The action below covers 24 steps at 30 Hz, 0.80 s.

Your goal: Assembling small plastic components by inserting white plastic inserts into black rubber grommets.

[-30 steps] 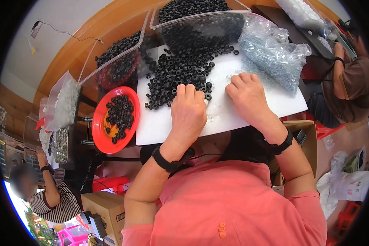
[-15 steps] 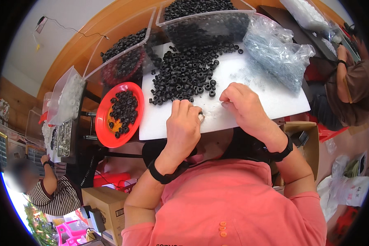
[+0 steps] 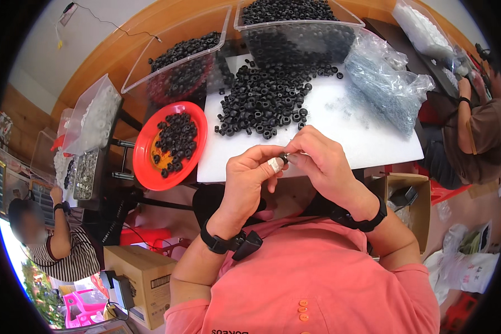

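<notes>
A small black ring-shaped part [image 3: 284, 158] sits between the fingertips of my left hand [image 3: 247, 173], whose thumb has a white wrapping. Against that part my right hand [image 3: 324, 162] pinches with thumb and forefinger; what those fingers hold, if anything, is too small to make out. Both hands meet above the near edge of a white foam board [image 3: 367, 147]. Beyond them a loose heap of the same black parts [image 3: 261, 97] covers the middle of the board. A red plate [image 3: 145, 161] to the left carries more black parts [image 3: 178, 136].
Two clear bins [image 3: 175, 72] [image 3: 300, 25] of black parts stand at the back. A plastic bag of small grey-blue pieces [image 3: 384, 83] lies on the board's right. Co-workers sit at far left [image 3: 67, 250] and far right [image 3: 473, 133]. Cardboard boxes [image 3: 139, 273] [image 3: 423, 214] flank me.
My hands, apart before, have come together at the black part. The right hand moved left and down, and the left hand turned inward. The whole view has shifted slightly.
</notes>
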{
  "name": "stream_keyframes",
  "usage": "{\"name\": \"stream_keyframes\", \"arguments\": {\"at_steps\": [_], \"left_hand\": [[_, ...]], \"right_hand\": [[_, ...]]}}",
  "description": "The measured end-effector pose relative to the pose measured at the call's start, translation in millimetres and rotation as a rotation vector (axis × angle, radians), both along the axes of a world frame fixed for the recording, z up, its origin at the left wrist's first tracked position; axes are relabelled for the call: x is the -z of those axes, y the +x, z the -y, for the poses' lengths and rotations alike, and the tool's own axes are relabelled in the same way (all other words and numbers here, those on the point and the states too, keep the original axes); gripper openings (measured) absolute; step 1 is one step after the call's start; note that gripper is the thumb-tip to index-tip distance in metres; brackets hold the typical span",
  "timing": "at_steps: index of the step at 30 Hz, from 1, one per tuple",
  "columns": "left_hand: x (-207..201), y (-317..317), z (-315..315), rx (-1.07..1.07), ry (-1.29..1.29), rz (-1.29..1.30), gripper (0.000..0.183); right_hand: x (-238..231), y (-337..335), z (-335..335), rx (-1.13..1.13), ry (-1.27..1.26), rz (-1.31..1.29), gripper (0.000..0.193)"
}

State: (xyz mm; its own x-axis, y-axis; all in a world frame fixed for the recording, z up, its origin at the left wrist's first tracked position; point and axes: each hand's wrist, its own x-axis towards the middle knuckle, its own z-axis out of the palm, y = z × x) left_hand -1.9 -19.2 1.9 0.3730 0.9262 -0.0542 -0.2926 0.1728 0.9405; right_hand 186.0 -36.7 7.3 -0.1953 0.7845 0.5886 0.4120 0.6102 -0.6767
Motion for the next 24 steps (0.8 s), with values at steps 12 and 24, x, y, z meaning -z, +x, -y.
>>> {"name": "stream_keyframes", "arguments": {"at_steps": [12,24], "left_hand": [[3.0,-4.7,6.9,0.003,0.003,0.037,0.014],[7.4,-22.0,-0.1,-0.139,0.047,0.075,0.014]], "right_hand": [[-3.7,-25.0,8.9,0.155,0.527,0.386,0.032],[-6.0,-35.0,-8.8,0.166,0.338,0.268,0.033]]}}
